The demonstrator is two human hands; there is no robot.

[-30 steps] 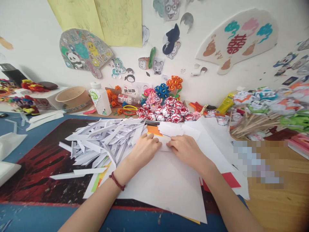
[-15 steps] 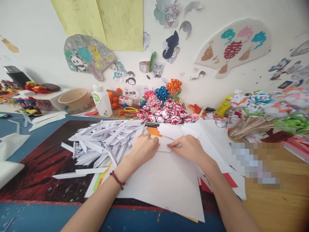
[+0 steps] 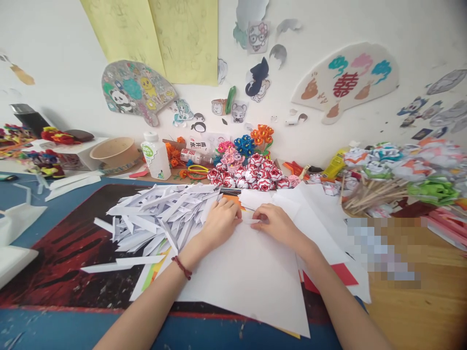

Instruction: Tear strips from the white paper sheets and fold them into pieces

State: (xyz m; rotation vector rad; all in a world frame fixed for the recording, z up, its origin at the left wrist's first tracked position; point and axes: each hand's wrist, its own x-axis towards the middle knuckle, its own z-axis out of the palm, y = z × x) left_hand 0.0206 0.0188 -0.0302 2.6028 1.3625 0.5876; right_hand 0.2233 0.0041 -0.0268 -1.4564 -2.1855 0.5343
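Observation:
A narrow folded strip of white paper [image 3: 250,221] spans the gap between my two hands, over a large white sheet [image 3: 251,277]. My left hand [image 3: 223,219] pinches its left end, with the fingers curled. At the other end, my right hand [image 3: 275,223] grips the strip between thumb and fingers. A big heap of folded white paper strips [image 3: 149,218] lies just left of my left hand. Behind my hands are small white paper pieces [image 3: 255,198] and a bit of orange paper. Both fingertip contacts are small and partly hidden.
Red-and-white paper flowers [image 3: 255,172] line the back by the wall. A white bottle [image 3: 156,156] and a tan bowl [image 3: 114,151] stand at the back left. Flowers on wooden sticks [image 3: 375,194] lie at the right. Red paper [image 3: 330,279] shows under white sheets.
The paper between my hands has gone from a wider flat piece to a narrow strip. My right hand's fingers have curled over its edge. The view has tilted slightly upward.

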